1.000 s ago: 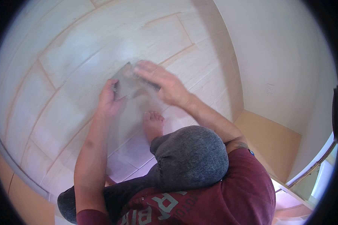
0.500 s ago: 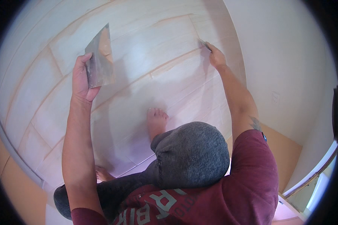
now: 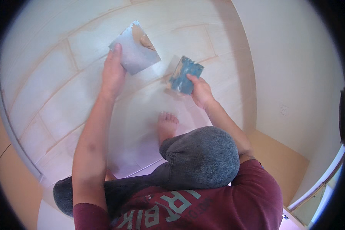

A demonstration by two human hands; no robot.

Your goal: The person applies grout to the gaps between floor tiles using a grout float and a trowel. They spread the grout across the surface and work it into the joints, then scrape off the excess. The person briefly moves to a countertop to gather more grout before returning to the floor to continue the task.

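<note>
My left hand (image 3: 114, 74) grips a flat, square metal plate (image 3: 136, 55) by its near left edge, thumb on top. A lump of tan paste (image 3: 145, 40) sticks to the plate near its far right edge. In my right hand (image 3: 202, 92) is a blue-green flat rectangular spreader (image 3: 184, 76), smeared with pale paste and pinched at its right side. Both tools are above the pale tiled floor (image 3: 74, 105), a short gap apart. Tan paste lines the tile joints, with hazy smears around them.
A white wall (image 3: 291, 65) with an outlet (image 3: 283, 110) rises at the right. My bare foot (image 3: 168, 122) rests on the tiles below the tools, under my bent grey-clad knee (image 3: 199, 159). A grey curved edging (image 3: 17, 143) borders the floor at the left, beside tan flooring (image 3: 11, 180).
My right hand has drawn back from the far tile joint toward me and left, turning the spreader's face into view. My left hand has moved right with the plate, now tilted differently.
</note>
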